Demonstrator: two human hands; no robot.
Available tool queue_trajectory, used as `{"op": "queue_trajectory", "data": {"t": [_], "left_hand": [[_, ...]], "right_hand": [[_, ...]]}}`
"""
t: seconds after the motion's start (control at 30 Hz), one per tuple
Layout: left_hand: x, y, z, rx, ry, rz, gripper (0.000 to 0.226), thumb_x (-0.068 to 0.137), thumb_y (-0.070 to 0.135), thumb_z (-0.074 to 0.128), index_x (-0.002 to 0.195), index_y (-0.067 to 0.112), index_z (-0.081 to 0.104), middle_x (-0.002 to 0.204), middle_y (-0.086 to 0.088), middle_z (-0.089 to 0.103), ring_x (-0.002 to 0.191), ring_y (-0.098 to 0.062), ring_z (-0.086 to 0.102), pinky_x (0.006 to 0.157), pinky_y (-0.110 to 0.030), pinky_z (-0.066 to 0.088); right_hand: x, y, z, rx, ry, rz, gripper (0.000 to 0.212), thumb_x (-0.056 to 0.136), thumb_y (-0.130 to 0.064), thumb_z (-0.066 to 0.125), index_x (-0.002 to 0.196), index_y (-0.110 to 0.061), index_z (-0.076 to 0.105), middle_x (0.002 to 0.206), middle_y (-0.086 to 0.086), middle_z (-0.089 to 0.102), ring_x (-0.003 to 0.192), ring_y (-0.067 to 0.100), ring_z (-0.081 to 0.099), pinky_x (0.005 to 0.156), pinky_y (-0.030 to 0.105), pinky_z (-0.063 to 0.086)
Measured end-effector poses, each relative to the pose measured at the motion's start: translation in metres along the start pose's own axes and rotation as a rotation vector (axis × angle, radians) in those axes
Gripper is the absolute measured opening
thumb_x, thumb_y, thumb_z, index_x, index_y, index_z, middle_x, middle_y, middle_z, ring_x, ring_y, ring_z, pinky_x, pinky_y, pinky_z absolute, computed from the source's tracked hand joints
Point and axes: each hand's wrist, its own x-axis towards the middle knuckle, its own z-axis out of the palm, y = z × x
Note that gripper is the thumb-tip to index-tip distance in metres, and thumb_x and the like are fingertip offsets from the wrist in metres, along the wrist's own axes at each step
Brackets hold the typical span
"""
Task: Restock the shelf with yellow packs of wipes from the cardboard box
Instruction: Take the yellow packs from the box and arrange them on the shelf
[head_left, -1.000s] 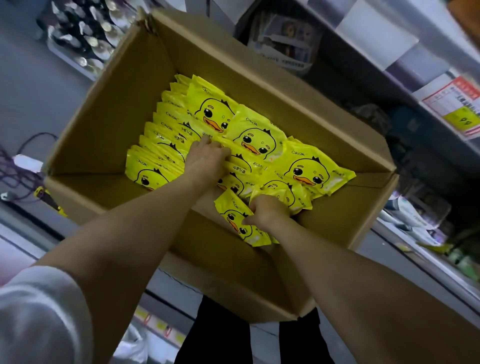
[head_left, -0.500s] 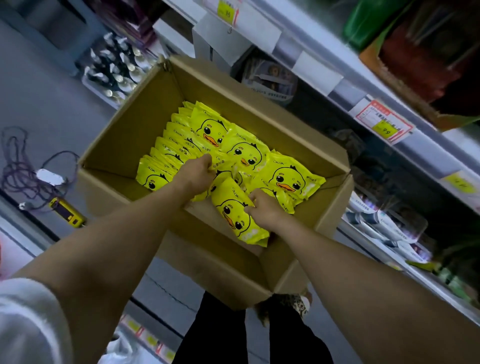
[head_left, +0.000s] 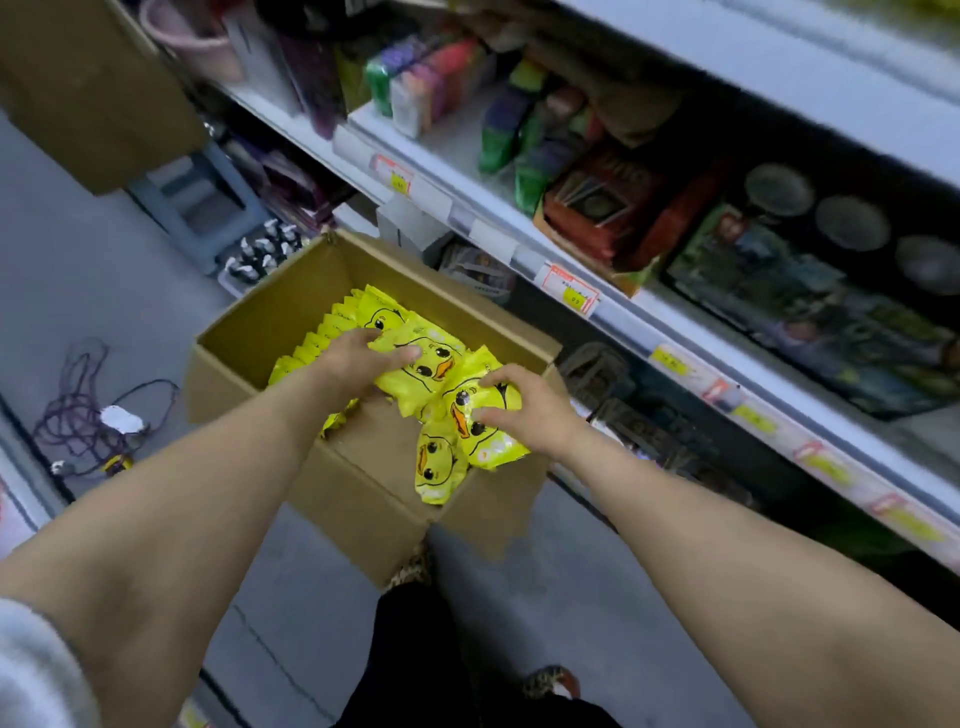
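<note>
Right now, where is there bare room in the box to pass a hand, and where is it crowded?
Bare bottom shows in the near corner of the box, between the left hand and the packs in the right hand. The far side is crowded with packs.

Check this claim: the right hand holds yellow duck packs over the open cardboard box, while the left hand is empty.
One thing is wrong: the left hand is not empty. The head view shows it gripping yellow duck packs too. The rest stands: the right hand holds a second bunch of packs over the open cardboard box.
</note>
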Motion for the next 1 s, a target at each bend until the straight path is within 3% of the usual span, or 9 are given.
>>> {"op": "queue_trajectory", "data": {"t": [0.1, 0.17, 0.27, 0.37, 0.47, 0.53, 0.7, 0.9, 1.0], "left_hand": [[-0.042, 0.037, 0.024, 0.004, -0.119, 0.053, 0.091, 0.048, 0.049, 0.094, 0.124, 0.014, 0.058, 0.110, -0.002, 0.070, 0.096, -0.020, 0.069, 0.081, -0.037, 0.059], [-0.071, 0.067, 0.042, 0.022, -0.131, 0.112, 0.063, 0.070, 0.028, 0.087, 0.124, 0.011, 0.058, 0.110, -0.003, 0.070, 0.096, -0.019, 0.067, 0.074, -0.032, 0.055], [-0.113, 0.110, 0.062, 0.113, -0.167, 0.171, 0.041, 0.081, 0.016, 0.078, 0.117, 0.010, 0.059, 0.102, -0.002, 0.070, 0.099, -0.023, 0.065, 0.074, -0.033, 0.053], [-0.155, 0.150, 0.079, 0.198, -0.221, 0.299, 0.035, 0.081, 0.010, 0.075, 0.114, 0.008, 0.063, 0.092, -0.006, 0.075, 0.074, -0.019, 0.072, 0.065, -0.031, 0.056], [-0.196, 0.197, 0.094, 0.210, -0.284, 0.457, 0.036, 0.082, 0.003, 0.072, 0.115, 0.013, 0.063, 0.106, -0.012, 0.073, 0.085, -0.025, 0.073, 0.070, -0.034, 0.060], [-0.222, 0.224, 0.107, 0.262, -0.324, 0.536, 0.034, 0.084, 0.001, 0.070, 0.113, 0.017, 0.062, 0.100, -0.008, 0.075, 0.085, -0.023, 0.074, 0.065, -0.032, 0.060], [-0.274, 0.290, 0.147, 0.435, -0.318, 0.715, 0.028, 0.086, 0.001, 0.068, 0.102, 0.021, 0.058, 0.065, 0.009, 0.073, 0.055, -0.006, 0.069, 0.045, -0.018, 0.051], [-0.274, 0.351, 0.210, 0.492, -0.411, 0.812, 0.045, 0.080, 0.002, 0.076, 0.120, 0.015, 0.061, 0.102, -0.006, 0.074, 0.081, -0.017, 0.074, 0.062, -0.027, 0.059], [-0.267, 0.371, 0.246, 0.660, -0.354, 0.861, 0.082, 0.067, 0.024, 0.088, 0.138, 0.008, 0.050, 0.133, -0.011, 0.060, 0.118, -0.026, 0.060, 0.102, -0.041, 0.047]], "right_hand": [[-0.037, -0.001, -0.052, -0.050, 0.077, -0.048, 0.058, 0.075, -0.035, 0.082, 0.126, -0.036, 0.054, 0.128, -0.009, 0.059, 0.118, 0.015, 0.053, 0.088, 0.023, 0.038], [-0.063, -0.001, -0.086, -0.046, 0.142, -0.067, 0.075, 0.072, -0.034, 0.084, 0.135, -0.042, 0.045, 0.134, -0.006, 0.057, 0.121, 0.018, 0.053, 0.091, 0.029, 0.044], [-0.100, -0.005, -0.132, -0.054, 0.239, -0.056, 0.095, 0.067, -0.034, 0.088, 0.145, -0.038, 0.035, 0.132, -0.007, 0.054, 0.120, 0.015, 0.050, 0.099, 0.034, 0.045], [-0.147, -0.009, -0.186, -0.122, 0.332, -0.076, 0.072, 0.063, -0.035, 0.090, 0.127, -0.029, 0.056, 0.116, -0.007, 0.066, 0.110, 0.014, 0.061, 0.087, 0.028, 0.047], [-0.195, -0.015, -0.239, -0.195, 0.418, -0.084, 0.043, 0.065, -0.038, 0.090, 0.097, -0.021, 0.066, 0.092, -0.005, 0.072, 0.090, 0.018, 0.068, 0.077, 0.032, 0.051], [-0.224, -0.016, -0.265, -0.195, 0.469, -0.085, 0.042, 0.065, -0.036, 0.090, 0.096, -0.019, 0.067, 0.092, -0.004, 0.072, 0.087, 0.017, 0.067, 0.079, 0.033, 0.052], [-0.276, -0.013, -0.310, -0.241, 0.525, -0.118, 0.033, 0.067, -0.030, 0.089, 0.091, -0.017, 0.071, 0.090, 0.002, 0.072, 0.090, 0.022, 0.065, 0.080, 0.035, 0.051], [-0.312, -0.001, -0.354, -0.275, 0.575, -0.091, 0.030, 0.066, -0.032, 0.090, 0.089, -0.031, 0.070, 0.088, -0.013, 0.073, 0.082, 0.011, 0.065, 0.083, 0.032, 0.053], [-0.325, 0.004, -0.375, -0.299, 0.605, -0.060, 0.029, 0.068, -0.028, 0.090, 0.084, -0.036, 0.067, 0.084, -0.018, 0.070, 0.077, 0.004, 0.062, 0.076, 0.026, 0.050]]}}
